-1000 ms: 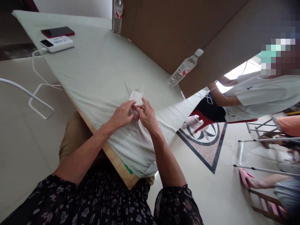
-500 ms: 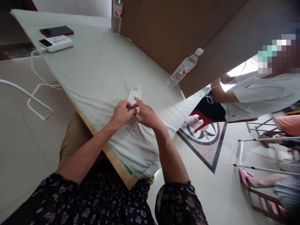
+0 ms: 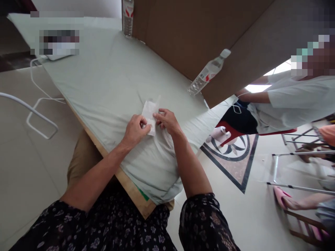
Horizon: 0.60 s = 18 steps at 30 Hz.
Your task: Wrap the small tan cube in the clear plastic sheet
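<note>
A small white folded piece of paper or tissue (image 3: pixel 149 111) lies on the pale green cloth (image 3: pixel 110 80) that covers the table. My left hand (image 3: pixel 134 129) pinches its near left edge with fingers curled. Opposite it, my right hand (image 3: pixel 169 121) holds the right edge with bent fingers pressing on it. Both hands rest close together near the table's front edge.
Two clear plastic water bottles stand against a brown cardboard screen (image 3: pixel 199 35): one (image 3: pixel 209 71) at the right, one (image 3: pixel 127 17) at the back. A blurred device with a white cable (image 3: pixel 39 90) lies far left. Another person in a white shirt (image 3: pixel 295 101) sits at the right.
The paper was lifted and tilted between my fingers half a second ago; now it lies flatter on the cloth with my hands slightly apart on its two sides.
</note>
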{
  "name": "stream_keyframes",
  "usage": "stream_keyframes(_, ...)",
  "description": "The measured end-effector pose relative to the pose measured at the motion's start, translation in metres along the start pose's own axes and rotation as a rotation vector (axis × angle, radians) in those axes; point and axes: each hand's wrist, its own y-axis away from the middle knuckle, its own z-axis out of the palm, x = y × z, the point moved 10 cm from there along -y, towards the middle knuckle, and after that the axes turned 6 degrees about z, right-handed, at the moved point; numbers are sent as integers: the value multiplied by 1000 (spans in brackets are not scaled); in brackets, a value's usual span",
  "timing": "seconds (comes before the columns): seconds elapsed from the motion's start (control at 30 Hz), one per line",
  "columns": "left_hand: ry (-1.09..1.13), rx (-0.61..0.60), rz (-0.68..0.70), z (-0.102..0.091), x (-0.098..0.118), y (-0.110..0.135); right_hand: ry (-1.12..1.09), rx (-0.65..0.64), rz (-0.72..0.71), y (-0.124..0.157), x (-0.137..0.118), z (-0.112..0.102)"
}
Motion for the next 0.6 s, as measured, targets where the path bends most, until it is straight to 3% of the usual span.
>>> stream_keyframes(0.3,-80,-93,-22,8,-6,-2,43,-152,-87,-16,-14,19)
stream_keyframes(0.4,-122,-74,34,7,-1,1,46,-186,-122,-19,-11,23)
stream_keyframes(0.6,-263,-112,193,11,13,3,179,-57,-254,-23,-12,19)
